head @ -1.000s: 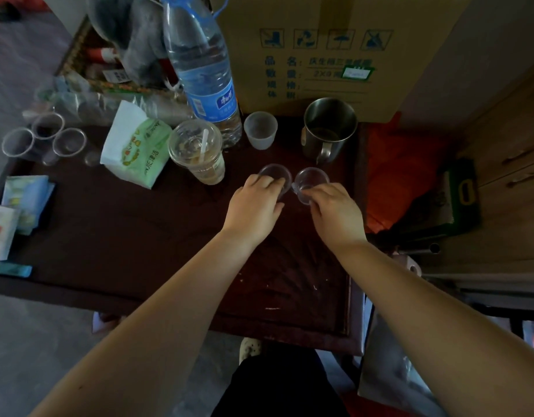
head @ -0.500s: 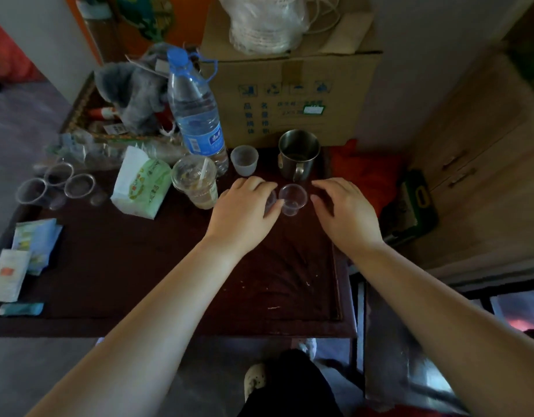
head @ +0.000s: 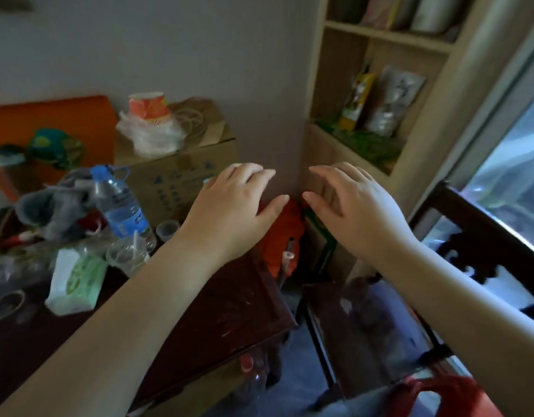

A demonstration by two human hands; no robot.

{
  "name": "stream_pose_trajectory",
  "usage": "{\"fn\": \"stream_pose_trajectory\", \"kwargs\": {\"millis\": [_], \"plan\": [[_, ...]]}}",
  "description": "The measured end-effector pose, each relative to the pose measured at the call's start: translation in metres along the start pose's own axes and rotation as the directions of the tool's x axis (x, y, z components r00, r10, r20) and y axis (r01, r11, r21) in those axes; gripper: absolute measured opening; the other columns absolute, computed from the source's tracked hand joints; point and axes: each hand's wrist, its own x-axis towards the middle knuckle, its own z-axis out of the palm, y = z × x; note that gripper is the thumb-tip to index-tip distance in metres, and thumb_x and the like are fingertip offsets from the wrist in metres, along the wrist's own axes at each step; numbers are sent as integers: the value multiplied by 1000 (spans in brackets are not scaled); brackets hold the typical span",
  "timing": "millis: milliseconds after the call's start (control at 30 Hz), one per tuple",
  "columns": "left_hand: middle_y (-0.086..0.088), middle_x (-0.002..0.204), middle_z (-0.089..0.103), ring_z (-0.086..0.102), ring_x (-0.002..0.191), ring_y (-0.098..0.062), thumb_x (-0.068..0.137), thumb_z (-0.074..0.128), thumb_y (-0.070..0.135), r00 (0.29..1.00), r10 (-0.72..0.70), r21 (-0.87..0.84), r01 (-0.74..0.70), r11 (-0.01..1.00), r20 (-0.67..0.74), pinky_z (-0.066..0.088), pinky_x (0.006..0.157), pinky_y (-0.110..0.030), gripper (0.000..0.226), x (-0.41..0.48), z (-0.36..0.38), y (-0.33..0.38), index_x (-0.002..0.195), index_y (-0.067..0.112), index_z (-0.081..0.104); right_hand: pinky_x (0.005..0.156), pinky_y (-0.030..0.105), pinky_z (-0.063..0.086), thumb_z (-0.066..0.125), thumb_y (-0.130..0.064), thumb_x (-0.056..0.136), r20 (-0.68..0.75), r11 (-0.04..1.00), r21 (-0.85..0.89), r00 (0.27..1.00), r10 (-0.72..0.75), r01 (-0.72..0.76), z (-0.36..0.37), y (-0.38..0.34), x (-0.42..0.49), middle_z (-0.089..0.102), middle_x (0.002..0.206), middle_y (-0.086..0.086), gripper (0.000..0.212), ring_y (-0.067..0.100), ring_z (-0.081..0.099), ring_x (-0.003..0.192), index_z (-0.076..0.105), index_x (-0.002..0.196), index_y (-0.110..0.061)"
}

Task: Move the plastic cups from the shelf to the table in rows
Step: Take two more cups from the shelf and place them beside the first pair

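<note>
My left hand (head: 232,212) and my right hand (head: 353,212) are both raised in the air, palms down, fingers apart, holding nothing. They hover past the right end of the dark wooden table (head: 223,311), toward the wooden shelf (head: 380,139). A small clear plastic cup (head: 167,229) stands on the table just left of my left wrist. More clear cups (head: 6,299) sit at the table's far left edge. The two cups I set down are hidden under my left arm.
A water bottle (head: 119,206), a lidded drink cup with a straw (head: 128,255), a tissue pack (head: 76,284) and a cardboard box (head: 178,173) crowd the table's back. Packets (head: 380,97) stand on the shelf. A dark chair (head: 365,332) is at lower right.
Both hands let go of the two cups on the table and lifted up and to the right. My view swung up and right toward the shelf.
</note>
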Motion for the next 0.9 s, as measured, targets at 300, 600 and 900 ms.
{"fn": "stream_pose_trajectory", "kwargs": {"millis": [300,600,900], "plan": [[2,149,32,23,135,-14,90,28,56,935,355,-103,-355,929,-14,22,107,-36,64,-13,-53,170,143,22,25,90,28,37,43,-50,85,-214,962,-192,965,152,-194,-174,12,-128,59,120,4,54,24,52,112,52,125,-13],[-2,145,39,30,133,-17,88,35,52,751,657,-301,-641,706,-59,25,107,-37,61,-125,-65,400,139,19,35,93,33,40,44,-50,85,-370,763,-337,823,432,-552,-338,-7,-368,58,123,4,54,23,51,114,53,124,-13],[-5,140,46,37,129,-23,81,20,64,442,869,-421,-847,324,-221,30,105,-42,73,-242,-103,597,136,20,38,77,13,29,45,-50,88,-609,427,-411,591,528,-805,-480,-82,-562,59,124,-2,49,13,53,110,53,124,-18]]}}
